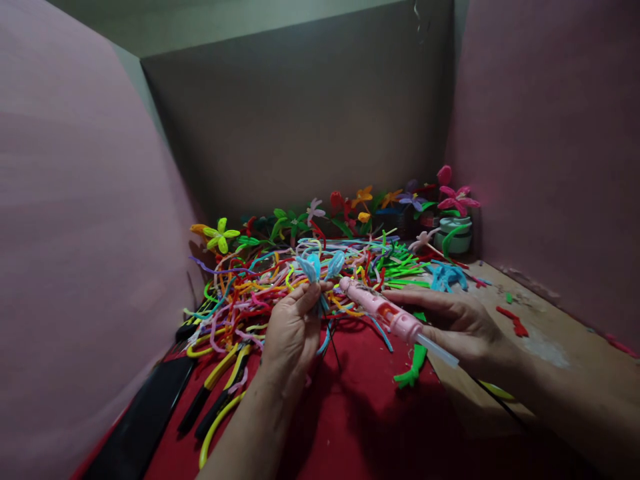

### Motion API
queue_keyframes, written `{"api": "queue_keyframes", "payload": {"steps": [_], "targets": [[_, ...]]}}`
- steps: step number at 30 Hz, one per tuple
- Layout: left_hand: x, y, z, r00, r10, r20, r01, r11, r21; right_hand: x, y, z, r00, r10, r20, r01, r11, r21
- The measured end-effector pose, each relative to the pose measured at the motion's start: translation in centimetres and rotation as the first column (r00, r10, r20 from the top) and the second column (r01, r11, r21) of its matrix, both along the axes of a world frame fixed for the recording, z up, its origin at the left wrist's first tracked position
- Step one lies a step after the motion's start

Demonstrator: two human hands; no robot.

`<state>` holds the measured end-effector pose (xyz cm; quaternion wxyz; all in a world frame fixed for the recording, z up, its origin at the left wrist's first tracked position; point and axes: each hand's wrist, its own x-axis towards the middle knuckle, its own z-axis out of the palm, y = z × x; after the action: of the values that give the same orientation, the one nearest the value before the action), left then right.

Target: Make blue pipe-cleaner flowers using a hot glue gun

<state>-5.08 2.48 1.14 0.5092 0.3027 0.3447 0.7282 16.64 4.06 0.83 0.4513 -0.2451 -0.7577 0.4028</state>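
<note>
I held: one glue gun (363, 299), smooth plastic; its glue stick (439, 351), translucent, smooth; one blue flower (311, 268), fuzzy, matt. I also had: pipe cleaners (403, 265), fuzzy pile; red cloth (370, 373), matt; pliers (220, 371), handles smooth, plastic-looking; black slab (137, 423), smooth, faint sheen; tabletop (560, 317), wood-like, residue-roughened; side panel (65, 233), matt.

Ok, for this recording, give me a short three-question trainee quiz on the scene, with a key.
1. Which hand holds the pink plastic glue gun?
2. True or false: the metal pliers with yellow-and-black handles lie to the left of the left hand.
3. What is in the left hand?
A) a red fuzzy flower
B) a light-blue fuzzy flower
C) a yellow fuzzy flower

Key: 1. The right hand; 2. True; 3. B
</note>
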Motion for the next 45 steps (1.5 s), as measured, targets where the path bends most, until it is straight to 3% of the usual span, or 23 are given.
{"api": "queue_keyframes", "payload": {"steps": [12,15,19,23,25,28,34,37,40,41,42,43,45], "targets": [[-0.3,0.0,0.4,0.992,0.041,0.115,-0.041,0.999,-0.003,-0.2,0.5,-0.1,0.997,-0.066,-0.032,0.066,0.998,-0.009],[-0.4,0.2,0.3,0.994,0.047,0.101,-0.045,0.999,-0.021,0.6,1.4,0.4,0.99,-0.124,-0.062,0.12,0.99,-0.074],[-0.2,0.4,0.4,0.992,0.082,0.099,-0.075,0.995,-0.07,4.3,2.0,1.4,0.947,-0.307,-0.094,0.292,0.945,-0.145],[0.4,0.3,0.9,0.99,0.117,0.084,-0.107,0.987,-0.116,10.3,0.9,0.7,0.87,-0.488,0.072,0.493,0.856,-0.157],[0.6,0.3,1.0,0.988,0.132,0.075,-0.122,0.984,-0.132,13.2,0.0,-0.5,0.798,-0.574,0.182,0.596,0.796,-0.108],[0.8,0.3,1.0,0.99,0.126,0.062,-0.116,0.984,-0.138,16.4,-1.1,-2.6,0.621,-0.709,0.334,0.722,0.683,0.107],[1.0,0.4,0.6,0.992,0.101,0.068,-0.091,0.986,-0.141,19.5,-0.2,-5.8,0.429,-0.747,0.508,0.603,0.656,0.454],[1.4,0.2,0.5,0.996,0.036,0.088,-0.022,0.988,-0.151,18.8,0.5,-5.1,0.432,-0.758,0.489,0.538,0.652,0.535],[2.2,-0.3,0.5,0.989,-0.006,0.145,0.03,0.986,-0.167,15.4,0.3,-2.5,0.432,-0.819,0.377,0.563,0.571,0.597],[2.5,-0.5,0.6,0.983,-0.019,0.181,0.049,0.986,-0.16,13.6,0.2,-1.5,0.478,-0.811,0.337,0.575,0.579,0.577],[2.8,-0.7,0.6,0.977,-0.04,0.207,0.074,0.985,-0.159,11.5,0.0,-0.5,0.573,-0.765,0.292,0.578,0.631,0.519],[3.1,-1.0,0.6,0.97,-0.077,0.23,0.114,0.981,-0.154,9.3,0.0,0.4,0.695,-0.668,0.266,0.54,0.73,0.419],[3.6,-1.4,0.5,0.954,-0.14,0.265,0.186,0.97,-0.158,4.9,0.4,1.6,0.912,-0.33,0.246,0.319,0.944,0.083]]}}
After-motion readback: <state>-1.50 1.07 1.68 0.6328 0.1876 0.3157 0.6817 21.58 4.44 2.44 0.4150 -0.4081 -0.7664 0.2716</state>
